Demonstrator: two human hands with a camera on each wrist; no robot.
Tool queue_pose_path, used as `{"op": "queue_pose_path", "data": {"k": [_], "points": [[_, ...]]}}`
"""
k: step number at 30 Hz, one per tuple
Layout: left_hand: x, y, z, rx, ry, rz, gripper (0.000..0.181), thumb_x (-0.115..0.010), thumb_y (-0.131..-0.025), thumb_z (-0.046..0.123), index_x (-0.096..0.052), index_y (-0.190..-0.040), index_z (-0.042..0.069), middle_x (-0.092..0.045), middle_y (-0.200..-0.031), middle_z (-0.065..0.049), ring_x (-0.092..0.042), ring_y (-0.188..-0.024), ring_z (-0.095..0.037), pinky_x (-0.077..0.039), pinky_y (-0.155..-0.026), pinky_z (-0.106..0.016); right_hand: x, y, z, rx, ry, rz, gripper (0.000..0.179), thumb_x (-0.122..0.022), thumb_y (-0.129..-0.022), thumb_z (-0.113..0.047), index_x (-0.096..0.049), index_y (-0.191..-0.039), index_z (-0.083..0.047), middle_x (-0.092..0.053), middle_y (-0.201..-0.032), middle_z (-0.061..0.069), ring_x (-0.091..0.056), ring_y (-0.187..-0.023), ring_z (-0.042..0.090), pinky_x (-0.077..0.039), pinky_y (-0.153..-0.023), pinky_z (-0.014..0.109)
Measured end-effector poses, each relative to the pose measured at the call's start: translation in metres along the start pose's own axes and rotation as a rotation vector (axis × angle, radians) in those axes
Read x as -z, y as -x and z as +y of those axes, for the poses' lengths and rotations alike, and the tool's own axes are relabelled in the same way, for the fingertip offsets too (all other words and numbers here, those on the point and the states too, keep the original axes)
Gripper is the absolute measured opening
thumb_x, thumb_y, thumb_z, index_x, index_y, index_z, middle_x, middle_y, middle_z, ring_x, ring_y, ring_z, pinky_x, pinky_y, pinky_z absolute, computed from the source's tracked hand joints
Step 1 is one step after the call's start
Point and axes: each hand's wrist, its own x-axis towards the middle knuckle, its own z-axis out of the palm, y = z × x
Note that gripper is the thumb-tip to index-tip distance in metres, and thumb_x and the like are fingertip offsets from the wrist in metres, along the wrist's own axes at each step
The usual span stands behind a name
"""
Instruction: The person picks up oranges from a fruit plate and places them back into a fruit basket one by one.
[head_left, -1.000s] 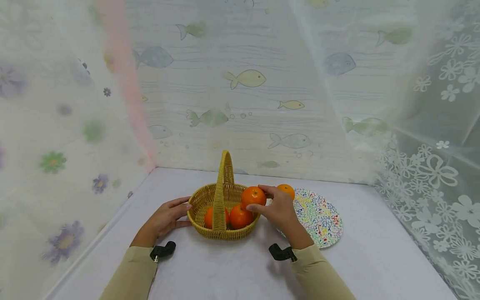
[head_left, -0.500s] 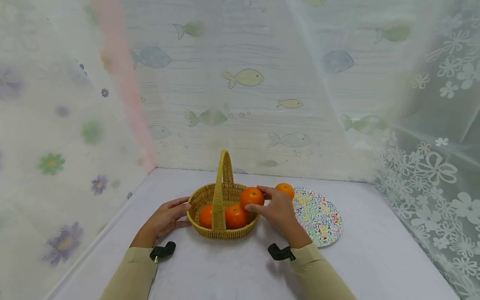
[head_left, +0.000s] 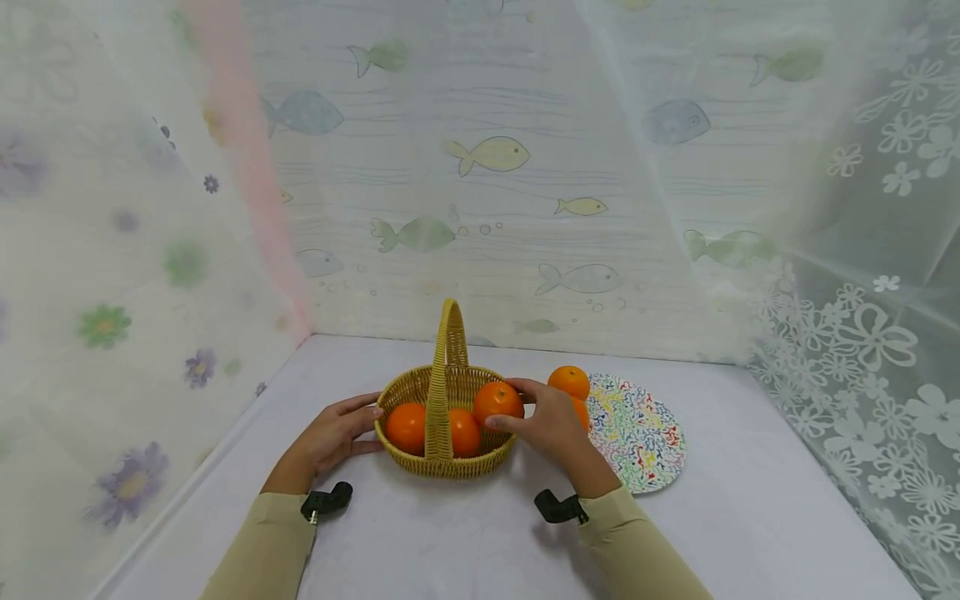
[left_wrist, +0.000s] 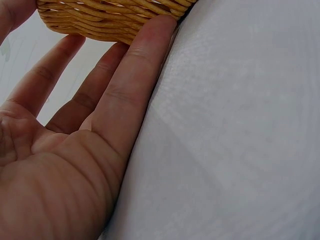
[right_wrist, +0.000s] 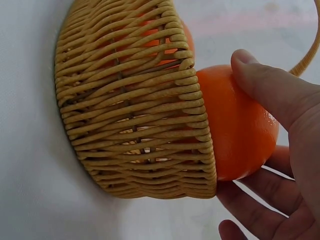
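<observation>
A yellow wicker basket [head_left: 450, 468] with a tall arched handle stands on the table. Inside lie two oranges, a left orange [head_left: 407, 427] and a second orange [head_left: 464, 435] partly behind the handle. My right hand [head_left: 553, 421] grips another orange [head_left: 498, 403] between thumb and fingers at the basket's right rim. In the right wrist view this held orange [right_wrist: 237, 125] sits low at the rim, its lower part behind the weave. My left hand [head_left: 337, 433] touches the basket's left side, thumb at the rim; its extended fingers [left_wrist: 125, 95] reach the wicker wall in the left wrist view.
Right of the basket lies a round plate [head_left: 637, 433] with a multicolored squiggle pattern. At its left edge sit an orange [head_left: 569, 381] and another orange [head_left: 582, 412], partly hidden by my right hand. A white cloth covers the table [head_left: 442, 542]; printed curtains [head_left: 480, 250] hang around it.
My right hand has moved slightly left and down with its orange, lower into the basket. The two oranges inside have shifted left. My left hand has stayed at the basket's side.
</observation>
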Motion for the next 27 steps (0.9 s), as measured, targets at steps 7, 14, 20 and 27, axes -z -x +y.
{"op": "queue_pose_path", "data": {"k": [7,14,20,27], "points": [[0.0002,0.0000,-0.0004,-0.001,0.002,-0.002,0.062,-0.072,-0.099,0.030,-0.049,-0.154,0.013,-0.054,-0.152,-0.011,-0.064,-0.125,-0.022,-0.059,-0.097,-0.050,0.0011,0.0014,-0.0018,-0.002,-0.029,-0.019,0.076,-0.087,-0.074,-0.061,-0.067,-0.138,-0.026,-0.073,-0.119,-0.002,-0.066,-0.112,0.019,-0.059,-0.094,0.044],[0.0000,0.0002,-0.0004,-0.005,0.007,-0.002,0.062,-0.072,-0.099,0.029,-0.049,-0.155,0.013,-0.055,-0.152,-0.011,-0.065,-0.123,-0.023,-0.060,-0.097,-0.051,0.0009,0.0007,-0.0020,0.006,-0.016,-0.022,0.073,-0.086,-0.076,-0.060,-0.067,-0.137,-0.026,-0.071,-0.117,-0.004,-0.064,-0.108,0.018,-0.060,-0.092,0.042],[0.0003,0.0001,-0.0007,-0.004,0.006,-0.001,0.063,-0.073,-0.098,0.030,-0.049,-0.154,0.013,-0.054,-0.153,-0.011,-0.065,-0.124,-0.023,-0.060,-0.097,-0.051,0.0018,0.0007,-0.0040,0.007,-0.010,-0.033,0.072,-0.087,-0.078,-0.055,-0.066,-0.138,-0.023,-0.070,-0.113,-0.002,-0.063,-0.101,0.017,-0.058,-0.083,0.034],[-0.0011,0.0013,0.0006,0.001,-0.001,0.006,0.063,-0.072,-0.099,0.031,-0.049,-0.154,0.013,-0.052,-0.154,-0.012,-0.065,-0.123,-0.023,-0.060,-0.097,-0.050,0.0014,0.0022,-0.0038,0.052,0.007,-0.016,0.071,-0.088,-0.080,-0.049,-0.065,-0.138,-0.015,-0.067,-0.124,-0.002,-0.065,-0.107,0.019,-0.061,-0.085,0.036]]}}
